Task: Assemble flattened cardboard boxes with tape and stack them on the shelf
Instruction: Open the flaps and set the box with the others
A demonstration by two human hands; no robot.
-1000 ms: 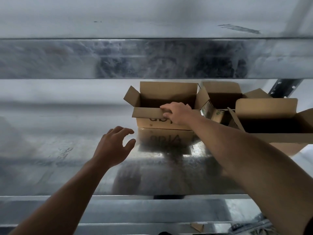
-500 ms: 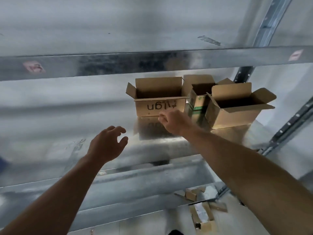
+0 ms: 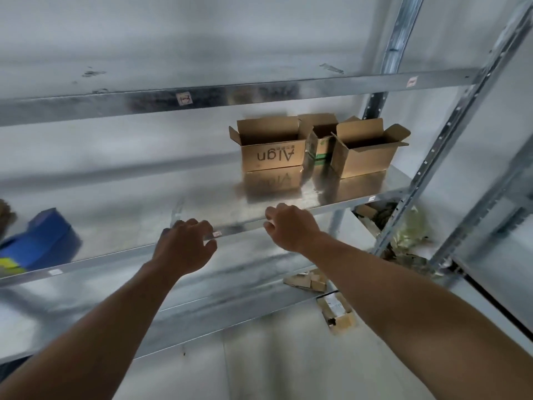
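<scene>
Three open cardboard boxes stand on the metal shelf (image 3: 144, 215) at its right end. The left box (image 3: 272, 157) carries upside-down black lettering. A smaller box with green print (image 3: 318, 145) sits behind, between it and the right box (image 3: 362, 153). Their top flaps stand up. My left hand (image 3: 184, 246) and my right hand (image 3: 291, 226) hover at the shelf's front edge, fingers loosely curled, holding nothing and apart from the boxes.
A blue box (image 3: 40, 241) lies at the shelf's left end. Metal uprights (image 3: 427, 174) frame the right side, with another shelf beam (image 3: 230, 96) overhead. Cardboard scraps (image 3: 336, 313) and crumpled material (image 3: 403, 235) lie below at the right.
My right hand has let go of the lettered box and drawn back to the shelf's front edge. My left hand drew back too. The view has pulled away from the shelf.
</scene>
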